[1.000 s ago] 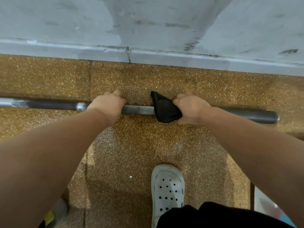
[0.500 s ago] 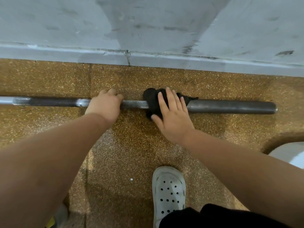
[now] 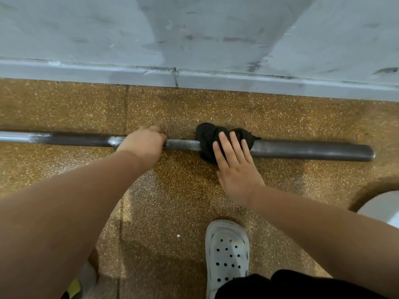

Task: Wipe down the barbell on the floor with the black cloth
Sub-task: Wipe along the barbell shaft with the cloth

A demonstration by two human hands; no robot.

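Black cloth (image 3: 207, 137) is bunched around the barbell (image 3: 313, 149), which lies on the speckled brown floor (image 3: 172, 190) alongside the grey wall (image 3: 194, 39). The right hand (image 3: 235, 169) lies flat on the cloth with its fingers straight, pressing it to the bar where the thin shaft meets the thicker end. Its grip is wide and closes on nothing. The left hand (image 3: 143, 143) has its grip wrapped round the bare shaft, near the cloth. A white clog (image 3: 226, 251) stands on the floor, nearer the person.
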